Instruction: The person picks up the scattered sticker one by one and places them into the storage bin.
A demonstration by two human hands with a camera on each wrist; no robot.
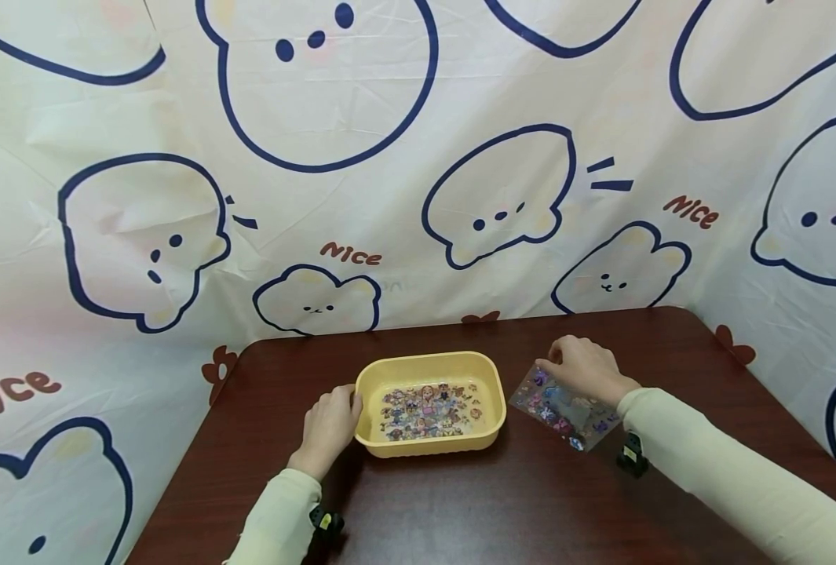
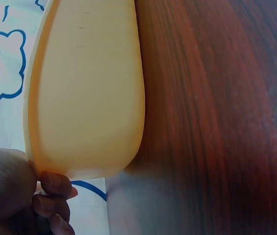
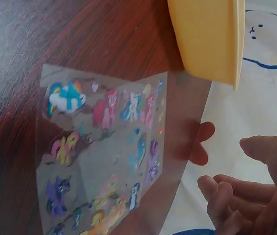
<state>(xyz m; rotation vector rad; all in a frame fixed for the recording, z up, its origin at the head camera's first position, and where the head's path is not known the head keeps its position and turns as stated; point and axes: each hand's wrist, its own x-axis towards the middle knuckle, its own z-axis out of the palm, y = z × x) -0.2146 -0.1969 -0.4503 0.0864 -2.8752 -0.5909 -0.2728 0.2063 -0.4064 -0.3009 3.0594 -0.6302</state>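
A yellow plastic basin (image 1: 432, 449) stands on the table, with a sheet of small cartoon-figure stickers (image 1: 428, 410) lying inside it. My left hand (image 1: 329, 428) grips the basin's left end, its fingers curled under the rim in the left wrist view. To the right of the basin lies a clear sticker sheet (image 3: 106, 161) printed with colourful cartoon ponies, one side of it bent. Over the sheet's far part is my right hand (image 1: 587, 369). The right wrist view shows its thumb (image 3: 256, 148) and fingers apart, with nothing between them.
The dark red-brown wooden table (image 1: 453, 518) reaches back to a pale cloth backdrop (image 1: 403, 204) with blue-outlined bears. Black wrist cameras sit on both cuffs, the right one (image 1: 632, 455) close over the table.
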